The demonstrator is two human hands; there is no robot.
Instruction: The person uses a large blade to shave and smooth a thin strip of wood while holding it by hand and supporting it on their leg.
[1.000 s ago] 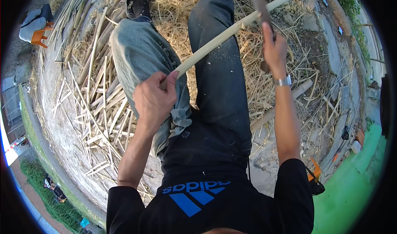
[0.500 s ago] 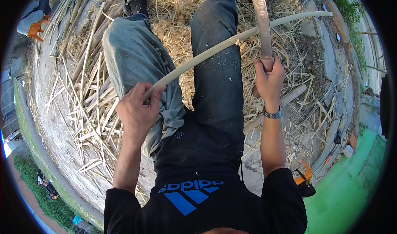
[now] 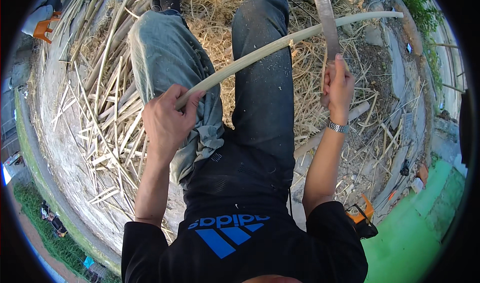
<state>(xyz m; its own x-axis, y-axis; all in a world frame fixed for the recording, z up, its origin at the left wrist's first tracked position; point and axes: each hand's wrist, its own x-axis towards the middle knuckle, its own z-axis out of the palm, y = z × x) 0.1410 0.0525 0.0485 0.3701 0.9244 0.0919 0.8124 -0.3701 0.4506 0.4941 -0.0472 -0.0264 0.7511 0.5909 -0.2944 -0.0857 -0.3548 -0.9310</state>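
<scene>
My left hand is closed round the near end of a long pale bamboo strip. The strip slants up to the right over my thighs, slightly curved, its far end loose in the air. My right hand grips the handle of a machete, thumb up along it. The long brownish blade points away from me and crosses the strip toward its far part. A thin sliver hangs beside the blade near my right fingers. A small curl clings to the strip's middle.
Curly shavings cover the ground between and beyond my legs. Split bamboo pieces lie piled at the left. A bamboo pole lies at the right, by my right wrist. Orange chairs stand at the far left and lower right.
My right hand has shifted right and turned, its thumb now upward, carrying the machete rightward along the strip. My left hand and the bamboo strip have barely moved.
</scene>
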